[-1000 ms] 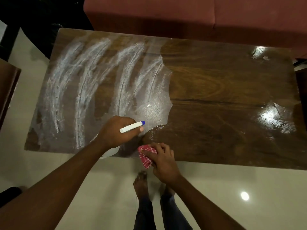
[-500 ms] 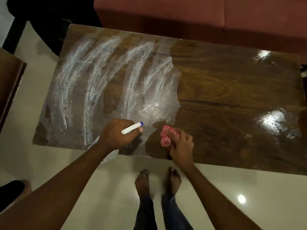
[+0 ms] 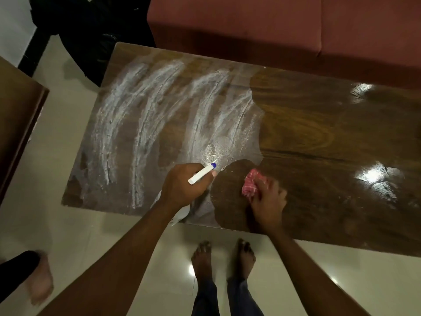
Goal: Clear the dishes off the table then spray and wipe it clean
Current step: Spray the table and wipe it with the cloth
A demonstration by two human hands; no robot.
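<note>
The dark wooden table [image 3: 319, 124] fills the middle of the head view. White streaks of cleaner [image 3: 145, 124] cover its left half; the right half is glossy and bare. My left hand [image 3: 182, 188] grips a white spray bottle [image 3: 201, 174] with a blue nozzle tip, held over the near edge and pointing right and away. Most of the bottle's body is hidden under the hand. My right hand [image 3: 267, 201] holds a bunched red-and-white checked cloth [image 3: 250, 187] pressed onto the table just right of the bottle, at the border of a wiped dark patch.
A red sofa [image 3: 273, 30] runs along the table's far side. Another piece of wooden furniture [image 3: 18, 124] stands at the left. A dark bag or garment [image 3: 86, 33] lies at the far left corner. My bare feet [image 3: 223, 254] stand on the pale tiles; another person's foot [image 3: 38, 281] is at lower left.
My right hand carried the cloth from the near edge further onto the table and rightward, widening the wiped dark patch. The left hand kept its hold on the spray bottle.
</note>
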